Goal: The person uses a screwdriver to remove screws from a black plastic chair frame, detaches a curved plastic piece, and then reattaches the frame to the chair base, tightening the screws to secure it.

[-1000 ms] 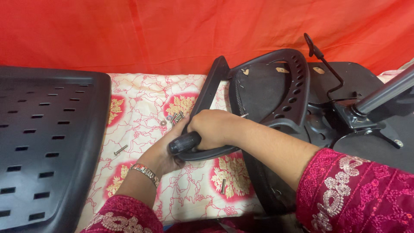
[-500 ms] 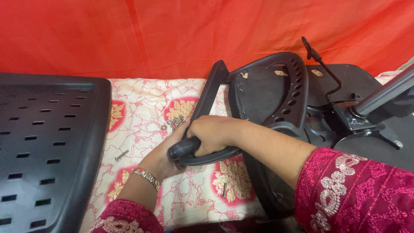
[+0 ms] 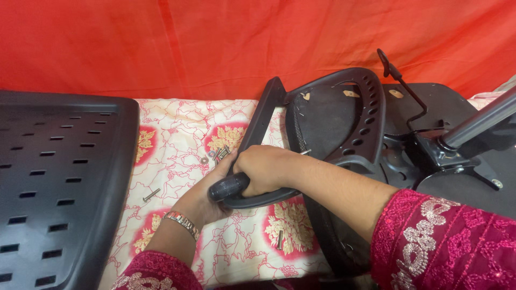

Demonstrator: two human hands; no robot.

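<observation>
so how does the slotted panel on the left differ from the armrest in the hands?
The slotted panel is a broad slab lying flat on the cloth, untouched; the armrest is a slim curved bar, tilted up. The panel has rows of slots; the armrest has none. The right hand and left hand are on the armrest. Both are black plastic.

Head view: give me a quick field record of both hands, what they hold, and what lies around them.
right hand: closed around a black ribbed tool handle
left hand: under the right, against the black armrest; bracelet on wrist
chair seat: upside down, armrest at its left edge
gas-lift column: sticks out toward the right
backrest panel: black, slotted, lying at left
loose screw: on the floral cloth
backdrop: red fabric
</observation>
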